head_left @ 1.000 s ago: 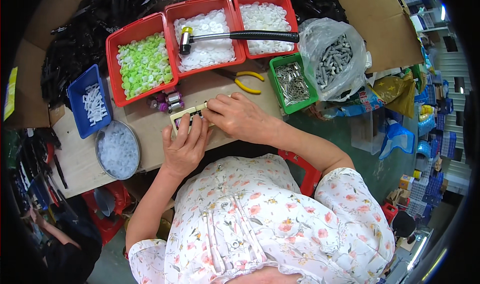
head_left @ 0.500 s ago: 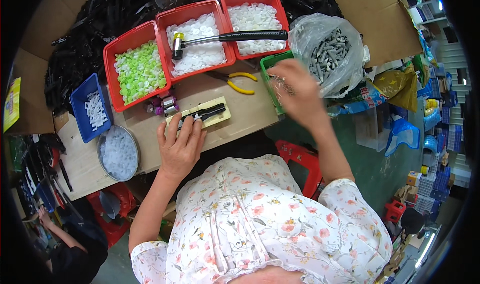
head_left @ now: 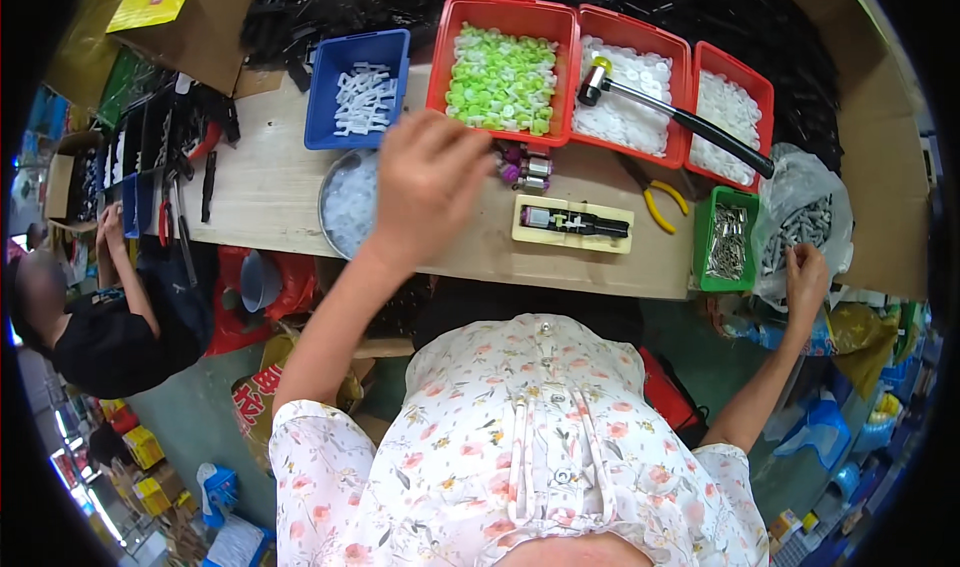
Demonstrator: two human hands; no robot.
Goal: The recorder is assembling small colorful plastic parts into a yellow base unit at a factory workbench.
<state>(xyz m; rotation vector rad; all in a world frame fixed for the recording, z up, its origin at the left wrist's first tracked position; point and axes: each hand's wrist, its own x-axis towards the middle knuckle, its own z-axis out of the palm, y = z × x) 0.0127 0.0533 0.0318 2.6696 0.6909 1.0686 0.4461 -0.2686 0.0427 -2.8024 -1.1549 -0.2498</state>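
Note:
Smeared by motion, my left hand (head_left: 430, 195) is raised over the table beside the bowl of translucent whitish pieces (head_left: 350, 205); what its bent fingers hold, if anything, does not show. My right hand (head_left: 806, 279) is closed in a pinch at the near edge of the clear plastic bag (head_left: 840, 182) of grey cylindrical parts (head_left: 805, 225); what lies between the fingertips is too small to make out. Between the hands, a cream block (head_left: 525, 235) carries a black elongated part (head_left: 600, 226) with a small metal-and-purple piece at its left end. Small purple-and-silver motors (head_left: 533, 173) lie behind it.
Behind stand a blue bin (head_left: 318, 117) of white pieces and red bins (head_left: 440, 77) of green and white pieces. A hammer (head_left: 690, 122) lies across two bins. Yellow-handled pliers (head_left: 662, 207) and a green bin (head_left: 705, 257) of metal pins are rightward. Another person (head_left: 110, 337) sits far left.
The view has swung to the left. My left hand has come off the cream block and moved left toward the bowl. My right hand has gone from the green bin to the plastic bag.

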